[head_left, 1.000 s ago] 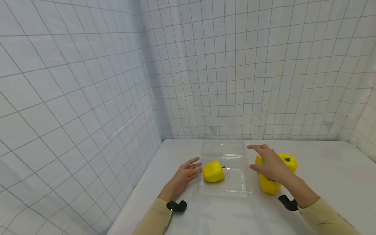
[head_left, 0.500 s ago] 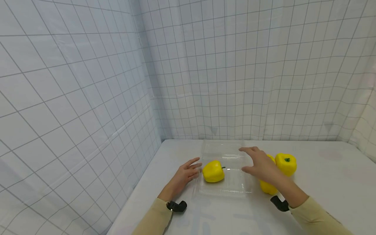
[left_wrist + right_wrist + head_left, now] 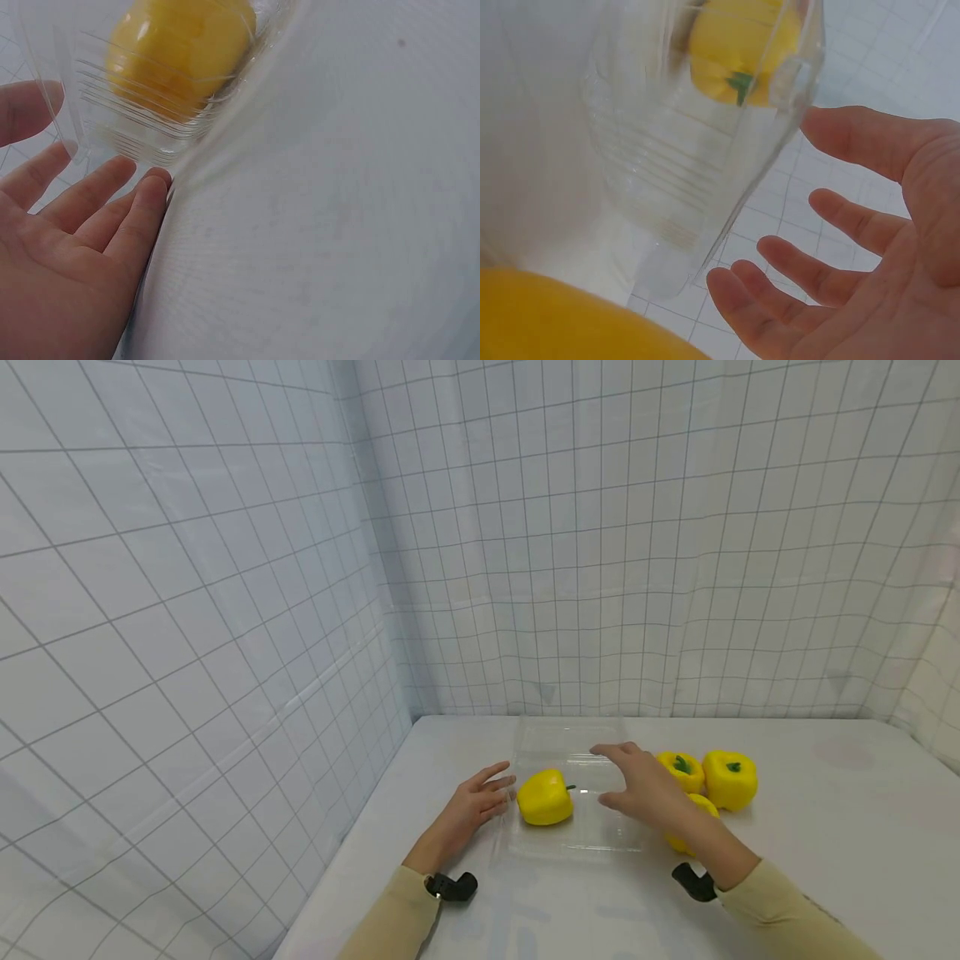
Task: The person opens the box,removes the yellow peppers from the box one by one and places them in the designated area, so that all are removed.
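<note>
A clear plastic clamshell box (image 3: 592, 835) lies on the white table, its lid (image 3: 558, 735) folded back toward the far wall. Inside, at the left, one yellow bell pepper (image 3: 544, 797) rests on its side with its green stem pointing right. My left hand (image 3: 472, 806) is beside the box's left wall, fingers loosely extended; in the left wrist view its fingertips (image 3: 122, 166) are right at the ridged wall. Over the right edge of the box hovers my right hand (image 3: 647, 787), fingers spread apart and nothing between them. The right wrist view has its thumb (image 3: 855, 139) close to the box rim.
Right of the box, three more yellow bell peppers stand together: one at the back left (image 3: 681, 770), one at the right (image 3: 731, 781) and one in front (image 3: 678, 843), partly hidden by my right wrist. Gridded white curtains (image 3: 585, 568) enclose the table behind and at the left.
My right hand has moved left, from over the group of peppers to the box's right edge, uncovering more of those peppers. The left hand and the pepper in the box have stayed put.
</note>
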Demonstrator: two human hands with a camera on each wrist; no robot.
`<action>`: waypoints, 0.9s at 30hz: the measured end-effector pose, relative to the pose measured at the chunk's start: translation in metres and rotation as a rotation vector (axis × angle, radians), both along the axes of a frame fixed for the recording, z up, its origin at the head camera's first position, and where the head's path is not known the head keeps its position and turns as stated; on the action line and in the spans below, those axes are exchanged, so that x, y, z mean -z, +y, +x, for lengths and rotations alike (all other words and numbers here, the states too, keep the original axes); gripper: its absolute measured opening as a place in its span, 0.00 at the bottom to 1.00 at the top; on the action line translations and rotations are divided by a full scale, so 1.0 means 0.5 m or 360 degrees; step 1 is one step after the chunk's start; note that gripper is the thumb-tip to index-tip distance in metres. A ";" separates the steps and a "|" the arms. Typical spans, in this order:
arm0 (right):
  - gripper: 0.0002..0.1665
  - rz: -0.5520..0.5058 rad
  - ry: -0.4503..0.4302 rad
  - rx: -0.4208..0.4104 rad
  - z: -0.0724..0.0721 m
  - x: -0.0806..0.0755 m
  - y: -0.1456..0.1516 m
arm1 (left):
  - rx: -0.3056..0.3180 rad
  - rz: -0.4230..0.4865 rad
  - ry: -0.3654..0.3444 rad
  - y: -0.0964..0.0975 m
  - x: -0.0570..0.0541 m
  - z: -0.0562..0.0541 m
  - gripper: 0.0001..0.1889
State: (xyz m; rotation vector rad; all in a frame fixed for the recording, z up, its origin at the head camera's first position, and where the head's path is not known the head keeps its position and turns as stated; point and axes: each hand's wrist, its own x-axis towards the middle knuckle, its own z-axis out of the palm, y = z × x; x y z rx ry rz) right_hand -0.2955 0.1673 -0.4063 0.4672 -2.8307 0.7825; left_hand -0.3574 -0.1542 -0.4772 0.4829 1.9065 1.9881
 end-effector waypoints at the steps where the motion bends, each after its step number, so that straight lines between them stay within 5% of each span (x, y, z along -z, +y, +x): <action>1: 0.41 0.0005 -0.0002 0.0000 -0.001 0.002 -0.003 | 0.0001 0.0001 0.0003 0.000 0.000 0.000 0.31; 27: 0.39 -0.0068 -0.0054 -0.0113 -0.008 0.049 -0.092 | -0.0006 -0.0018 0.0011 -0.002 0.007 -0.002 0.31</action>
